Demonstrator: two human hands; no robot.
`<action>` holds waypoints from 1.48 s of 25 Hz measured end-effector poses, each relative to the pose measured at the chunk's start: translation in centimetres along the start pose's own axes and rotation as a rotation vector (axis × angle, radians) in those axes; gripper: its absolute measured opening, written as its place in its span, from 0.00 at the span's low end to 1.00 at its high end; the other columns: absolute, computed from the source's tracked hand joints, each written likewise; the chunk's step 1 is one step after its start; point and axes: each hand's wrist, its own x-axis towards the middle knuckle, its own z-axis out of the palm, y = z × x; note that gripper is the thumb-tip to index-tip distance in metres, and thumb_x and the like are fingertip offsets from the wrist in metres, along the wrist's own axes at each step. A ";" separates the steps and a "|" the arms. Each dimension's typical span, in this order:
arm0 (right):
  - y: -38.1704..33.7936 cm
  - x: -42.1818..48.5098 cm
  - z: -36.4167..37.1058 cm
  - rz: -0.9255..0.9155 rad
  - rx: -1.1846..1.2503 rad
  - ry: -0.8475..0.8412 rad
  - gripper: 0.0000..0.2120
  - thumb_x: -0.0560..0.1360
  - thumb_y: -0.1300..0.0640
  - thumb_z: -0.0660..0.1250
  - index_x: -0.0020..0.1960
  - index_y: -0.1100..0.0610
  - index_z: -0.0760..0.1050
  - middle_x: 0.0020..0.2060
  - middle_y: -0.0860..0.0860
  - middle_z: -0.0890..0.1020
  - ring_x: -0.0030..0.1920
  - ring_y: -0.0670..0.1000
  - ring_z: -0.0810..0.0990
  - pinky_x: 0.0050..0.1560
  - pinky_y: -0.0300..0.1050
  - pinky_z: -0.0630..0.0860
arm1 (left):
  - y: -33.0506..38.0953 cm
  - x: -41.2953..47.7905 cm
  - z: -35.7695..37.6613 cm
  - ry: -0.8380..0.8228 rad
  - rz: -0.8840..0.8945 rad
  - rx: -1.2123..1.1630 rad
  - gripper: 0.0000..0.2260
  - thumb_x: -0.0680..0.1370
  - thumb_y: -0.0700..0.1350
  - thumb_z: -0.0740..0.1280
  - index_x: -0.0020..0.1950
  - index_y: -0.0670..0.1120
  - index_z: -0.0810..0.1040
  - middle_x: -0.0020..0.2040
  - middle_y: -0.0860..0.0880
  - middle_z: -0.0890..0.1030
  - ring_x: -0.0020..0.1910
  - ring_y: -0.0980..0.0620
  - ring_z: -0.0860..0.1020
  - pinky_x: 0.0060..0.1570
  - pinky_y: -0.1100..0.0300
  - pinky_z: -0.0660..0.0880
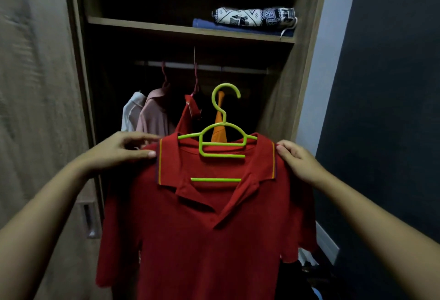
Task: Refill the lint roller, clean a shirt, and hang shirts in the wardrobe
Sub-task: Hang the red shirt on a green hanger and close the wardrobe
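Currently the red short-sleeved polo shirt (209,228) sits on a lime-green plastic hanger (222,147), held up in front of and below the metal wardrobe rail (238,69), hook not on it. Left hand (121,149) pinches the shirt's shoulder on its side, thumb in front. Right hand (297,161) grips the other shoulder, fingers (284,148) curled onto the fabric. On the rail (left to right): white shirt (131,111), pink shirt (154,113), second red shirt (188,113), orange shirt (220,121). Above the rail, a wooden shelf (142,24) carries a black-and-white patterned bundle (254,16) on folded blue cloth (214,25).

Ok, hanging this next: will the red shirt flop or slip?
Probably floppy: the red shirt droops below the left hand and right hand. Likely light, as shoulder pinches carry it. It may slide on the thin hanger.
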 end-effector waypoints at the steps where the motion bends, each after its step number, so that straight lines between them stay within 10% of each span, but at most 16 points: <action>1: 0.2 0.2 0.2 0.014 0.026 -0.006 0.14 0.81 0.58 0.55 0.49 0.67 0.74 0.39 0.53 0.76 0.37 0.39 0.72 0.40 0.30 0.68 | -0.3 -0.1 0.0 -0.020 0.000 -0.003 0.26 0.59 0.67 0.73 0.49 0.52 0.84 0.45 0.52 0.85 0.44 0.58 0.80 0.44 0.69 0.76; 9: -2.8 3.1 3.6 -0.024 -0.095 0.187 0.16 0.78 0.61 0.60 0.65 0.57 0.68 0.50 0.52 0.75 0.50 0.48 0.75 0.53 0.41 0.70 | 1.9 1.0 2.6 0.397 0.000 0.243 0.11 0.71 0.56 0.70 0.42 0.49 0.82 0.36 0.49 0.83 0.37 0.56 0.76 0.38 0.60 0.72; 12: -5.7 3.6 6.7 0.220 0.309 -0.059 0.18 0.80 0.58 0.57 0.69 0.60 0.62 0.54 0.56 0.79 0.39 0.47 0.76 0.42 0.39 0.70 | 5.0 2.2 6.8 0.464 0.013 0.398 0.07 0.74 0.48 0.69 0.37 0.49 0.78 0.30 0.52 0.77 0.33 0.52 0.74 0.34 0.59 0.68; 15: -6.1 4.5 7.0 0.398 0.662 -0.036 0.14 0.81 0.56 0.54 0.65 0.57 0.65 0.61 0.60 0.76 0.50 0.52 0.80 0.41 0.35 0.69 | 5.7 4.0 10.7 0.506 -0.027 0.434 0.06 0.74 0.51 0.68 0.39 0.51 0.78 0.35 0.47 0.81 0.40 0.42 0.79 0.40 0.53 0.74; 18: -4.5 5.7 6.3 0.470 0.784 0.026 0.08 0.80 0.56 0.56 0.58 0.55 0.69 0.51 0.53 0.78 0.56 0.52 0.79 0.43 0.35 0.70 | 5.4 6.2 13.5 0.537 -0.093 0.471 0.09 0.75 0.54 0.66 0.46 0.50 0.80 0.42 0.43 0.83 0.47 0.39 0.79 0.44 0.50 0.73; 27: -0.7 12.0 4.3 0.499 0.811 0.151 0.12 0.76 0.53 0.60 0.33 0.53 0.68 0.19 0.45 0.69 0.23 0.43 0.68 0.32 0.39 0.65 | 5.9 12.4 15.5 0.296 -0.063 0.115 0.21 0.75 0.66 0.54 0.35 0.55 0.79 0.31 0.51 0.79 0.43 0.44 0.80 0.43 0.54 0.73; 31: 0.1 14.8 3.6 0.468 0.657 0.175 0.04 0.67 0.59 0.70 0.41 0.58 0.77 0.32 0.54 0.78 0.31 0.51 0.76 0.33 0.40 0.71 | 3.4 19.1 12.6 0.455 -0.008 0.177 0.15 0.78 0.55 0.60 0.55 0.48 0.80 0.49 0.45 0.82 0.53 0.45 0.78 0.52 0.54 0.72; 33: 0.7 16.3 3.7 0.463 0.540 0.180 0.17 0.58 0.66 0.68 0.47 0.60 0.77 0.38 0.61 0.76 0.38 0.57 0.74 0.38 0.43 0.70 | 2.1 23.0 11.6 0.403 -0.027 0.167 0.16 0.76 0.49 0.65 0.63 0.46 0.75 0.59 0.43 0.76 0.58 0.45 0.75 0.55 0.58 0.69; 37: 1.6 20.0 4.0 0.484 0.365 0.220 0.22 0.52 0.70 0.60 0.45 0.59 0.74 0.31 0.58 0.72 0.29 0.54 0.70 0.26 0.36 0.64 | 0.4 29.0 11.1 0.316 -0.141 0.100 0.29 0.74 0.45 0.67 0.72 0.45 0.60 0.71 0.39 0.58 0.70 0.37 0.59 0.68 0.51 0.59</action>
